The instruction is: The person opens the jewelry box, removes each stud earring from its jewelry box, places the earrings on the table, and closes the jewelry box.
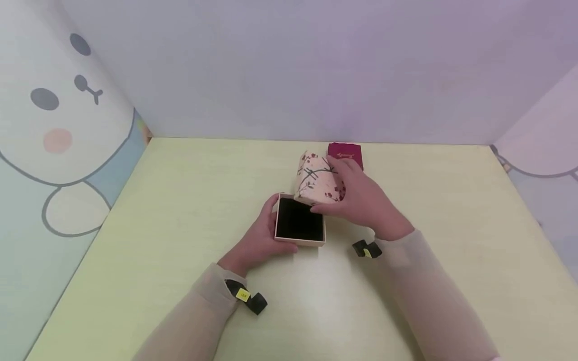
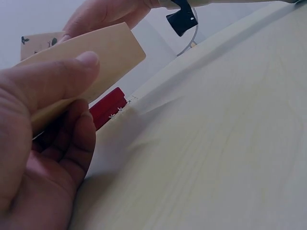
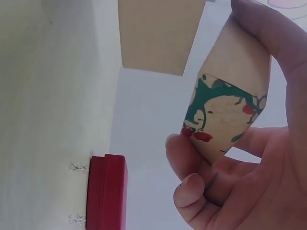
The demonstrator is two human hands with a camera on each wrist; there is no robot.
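Observation:
My left hand (image 1: 258, 241) grips a small square box base (image 1: 300, 242) by its left side, thumb along the front wall. The base has pale outer walls and a black interior facing up, and in the left wrist view its plain tan side (image 2: 117, 50) is raised off the table. A pale floral lid (image 1: 316, 181) with dark branches and red blossoms is in my right hand (image 1: 367, 200), held between thumb and fingers. It is tilted over the base's far right corner. In the right wrist view the lid (image 3: 230, 108) is seen edge-on, near the tan base (image 3: 160, 38).
A dark red box (image 1: 345, 152) with gold lettering lies on the pale wooden table (image 1: 189, 210) behind my right hand. Small silver star-shaped pieces (image 2: 120, 109) show along its edge in both wrist views. A plain wall (image 1: 271, 70) stands behind, with cartoon-printed panels (image 1: 58, 120) at the sides.

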